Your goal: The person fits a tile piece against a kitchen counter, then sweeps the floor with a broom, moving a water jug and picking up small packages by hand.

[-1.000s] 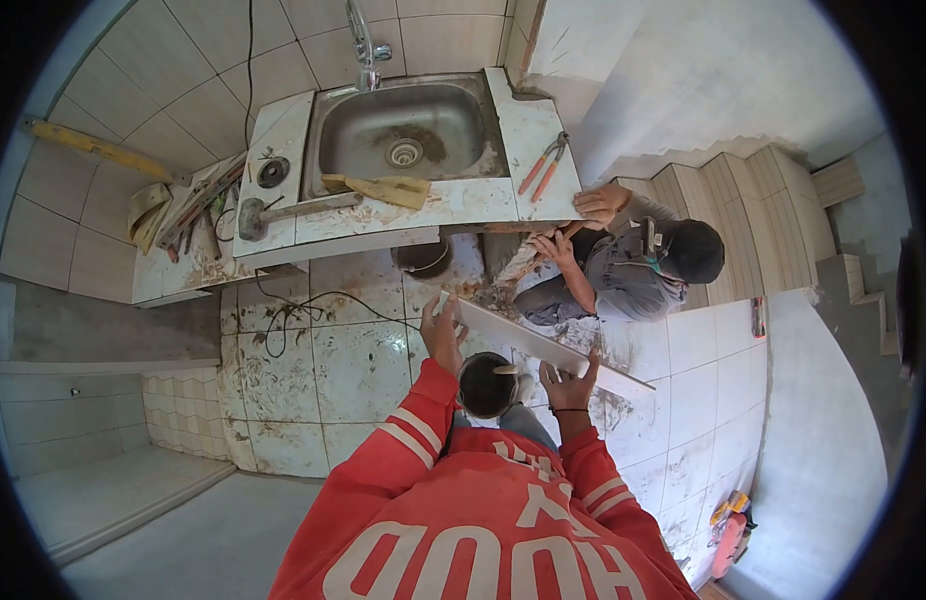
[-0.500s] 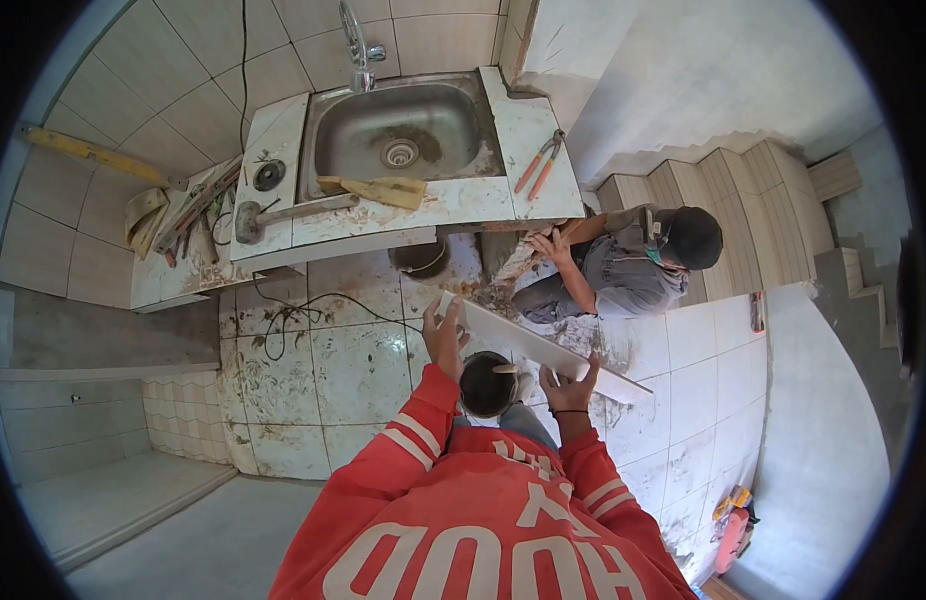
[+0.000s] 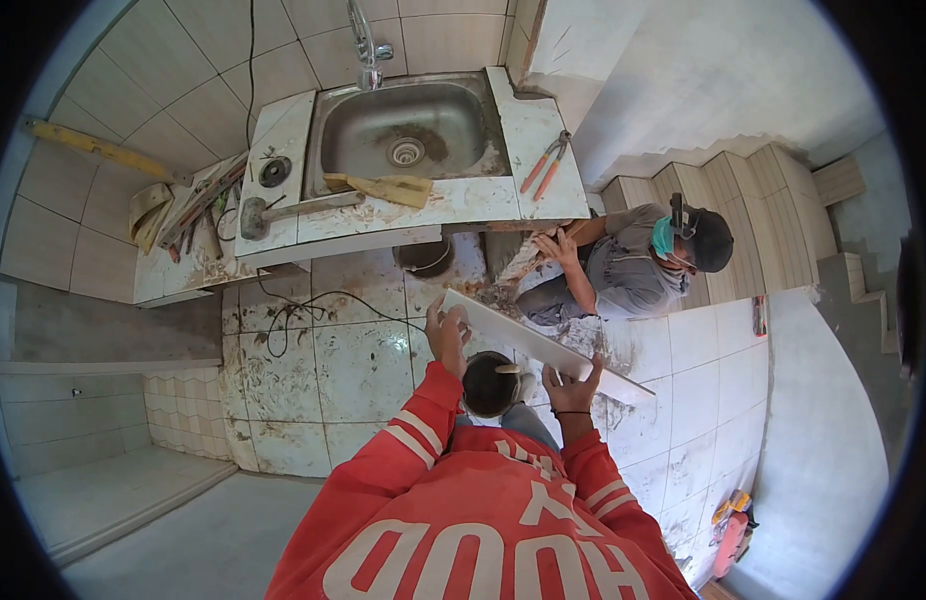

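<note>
A long white tile strip [image 3: 535, 343] is held up in front of me, slanting down to the right. My left hand [image 3: 448, 338] is closed around its left end. My right hand [image 3: 573, 386] grips its lower edge nearer the right end, with fingers and thumb on it. Beneath the strip, between my hands, stands a dark bucket [image 3: 487, 392] with a pale handle-like piece across its rim. Beyond the strip a co-worker [image 3: 638, 262] in grey crouches, hands on a rough, mortar-covered piece [image 3: 524, 258] under the counter.
The tiled counter [image 3: 413, 215] carries a steel sink [image 3: 403, 120], a hammer [image 3: 254, 218], a yellow trowel-like piece [image 3: 398, 189] and red-handled pincers [image 3: 546, 164]. Another bucket [image 3: 426, 258] sits below. A black cable [image 3: 313, 302] crosses the dirty floor tiles. Steps [image 3: 753, 215] rise behind the co-worker.
The co-worker's head has turned and lifted slightly. The tile strip stays in both my hands, its face tipped a little more towards view. The camera view has shifted slightly.
</note>
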The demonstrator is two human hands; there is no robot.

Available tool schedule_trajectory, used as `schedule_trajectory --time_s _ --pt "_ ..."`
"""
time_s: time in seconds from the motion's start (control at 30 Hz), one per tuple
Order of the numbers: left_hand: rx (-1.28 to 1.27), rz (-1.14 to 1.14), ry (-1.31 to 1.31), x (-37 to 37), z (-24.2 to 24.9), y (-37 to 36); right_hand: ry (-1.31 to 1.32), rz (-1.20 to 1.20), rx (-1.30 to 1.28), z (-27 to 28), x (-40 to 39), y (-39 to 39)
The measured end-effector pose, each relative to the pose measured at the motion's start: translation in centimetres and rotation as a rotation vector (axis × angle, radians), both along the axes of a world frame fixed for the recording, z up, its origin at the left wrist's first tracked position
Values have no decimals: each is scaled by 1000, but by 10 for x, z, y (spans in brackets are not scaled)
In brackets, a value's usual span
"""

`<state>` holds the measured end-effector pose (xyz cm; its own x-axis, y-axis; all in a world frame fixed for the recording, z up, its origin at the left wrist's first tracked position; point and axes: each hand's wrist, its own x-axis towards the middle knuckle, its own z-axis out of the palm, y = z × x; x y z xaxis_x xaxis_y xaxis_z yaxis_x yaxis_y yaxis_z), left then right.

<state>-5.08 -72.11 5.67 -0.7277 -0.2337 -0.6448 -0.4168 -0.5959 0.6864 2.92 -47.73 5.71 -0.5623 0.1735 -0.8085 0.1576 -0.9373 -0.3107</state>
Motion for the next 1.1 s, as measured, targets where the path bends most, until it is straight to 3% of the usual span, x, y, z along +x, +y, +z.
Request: schedule_trajectory --time_s 0.3,0.4,0.5,0.57,0.6,0.67,0.7,0.77,0.8,0.83,0.9,0.93,0.97,1.0,1.07,1.1 --pt "-112 150 4 1 9 10 -20 -20 -35 0 -2 -2" --pt "90 179 72 2 -7 5 -9 -38 -102 -5 -1 -3" --pt "318 -18 195 1 -7 3 17 -46 -258 -7 0 -10" --pt "407 -18 252 0 21 14 28 -44 -359 -8 6 -20" --pt "407 -20 255 -3 33 16 113 67 -373 -9 9 -25" --pt "322 36 370 -12 44 20 204 176 -385 -16 11 -22" --pt "322 32 373 -17 44 20 99 404 -294 -18 10 -15" --pt "60 -27 338 -29 44 14 -112 843 -99 -15 5 -9" --pt "60 -40 344 -33 44 13 -271 942 201 -12 1 -4" --pt "-48 -59 435 -37 55 14 -265 925 202 -16 -2 -3" --pt "-147 -99 531 -42 70 19 115 970 1148 -27 -5 -9" --pt "-324 -165 556 -43 74 20 274 815 1355 -4 -11 -27" --pt "-503 -229 580 -43 79 24 366 703 1255 -6 -17 -41" --pt "-502 -244 585 -42 89 32 452 728 1202 -6 -24 -50" --pt "-864 -393 446 -37 106 48 537 741 1136 -16 -35 -65" --pt "-875 -402 444 -36 105 56 515 659 775 -26 -40 -73"
